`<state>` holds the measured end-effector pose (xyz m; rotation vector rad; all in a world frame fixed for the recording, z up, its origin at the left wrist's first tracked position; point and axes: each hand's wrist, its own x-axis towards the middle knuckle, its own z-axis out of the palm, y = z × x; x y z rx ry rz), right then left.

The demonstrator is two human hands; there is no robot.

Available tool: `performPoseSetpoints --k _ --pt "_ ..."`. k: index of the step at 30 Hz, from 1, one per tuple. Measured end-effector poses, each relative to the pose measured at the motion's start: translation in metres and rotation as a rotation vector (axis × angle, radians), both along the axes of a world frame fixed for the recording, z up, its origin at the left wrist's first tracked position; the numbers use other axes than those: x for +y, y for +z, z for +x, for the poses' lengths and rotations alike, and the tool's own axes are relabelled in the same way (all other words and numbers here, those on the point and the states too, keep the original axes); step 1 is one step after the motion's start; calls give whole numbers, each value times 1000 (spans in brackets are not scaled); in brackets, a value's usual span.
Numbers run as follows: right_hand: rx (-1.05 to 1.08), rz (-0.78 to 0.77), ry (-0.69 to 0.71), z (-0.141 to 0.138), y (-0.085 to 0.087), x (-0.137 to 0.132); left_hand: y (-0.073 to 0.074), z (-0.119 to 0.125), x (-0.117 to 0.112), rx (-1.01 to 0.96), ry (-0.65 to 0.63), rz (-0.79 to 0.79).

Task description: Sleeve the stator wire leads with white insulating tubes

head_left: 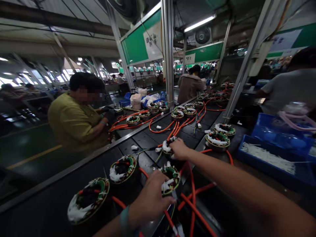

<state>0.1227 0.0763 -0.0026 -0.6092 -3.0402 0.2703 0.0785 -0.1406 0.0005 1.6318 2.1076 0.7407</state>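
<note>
On the dark table (144,137), the near stator (174,175) sits under the left hand (150,197), whose fingers curl around its rim. The right hand (179,148) closes on the far stator (165,146) just beyond. Best grip rims, not white windings, keeping orange leads (193,194) untangled.

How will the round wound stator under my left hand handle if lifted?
Probably heavy for its size: the round wound stator looks like dense metal. Its thick orange cables trail across the black belt, so they may drag or snag. Lying flat, it seems unlikely to roll.
</note>
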Motion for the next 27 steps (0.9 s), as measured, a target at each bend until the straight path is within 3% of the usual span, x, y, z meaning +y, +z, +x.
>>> performPoseSetpoints --k 4,7,9,12,15,17,19,23,25,27 --pt "68 -50 114 -53 -2 -26 -1 -2 11 123 -50 14" --pt "159 -76 144 -57 7 -12 0 -20 21 244 -17 -46" --pt "207 -56 54 -32 15 22 1 -37 26 339 4 -104" --pt "204 13 -245 39 21 97 5 -62 28 469 3 -180" --pt "86 50 -510 116 13 167 11 -83 28 561 -21 -219" --pt "-16 36 -590 149 1 198 16 -96 29 588 -22 -225" --pt "-92 18 -606 163 -13 217 19 -107 29 575 -18 -226" --pt "-149 39 -601 158 -32 229 20 -113 18 459 -11 -151" --pt "-148 71 -594 155 -36 227 20 -111 -3 464 117 -70" --pt "-136 102 -576 156 -37 222 18 -111 -39 536 327 9"
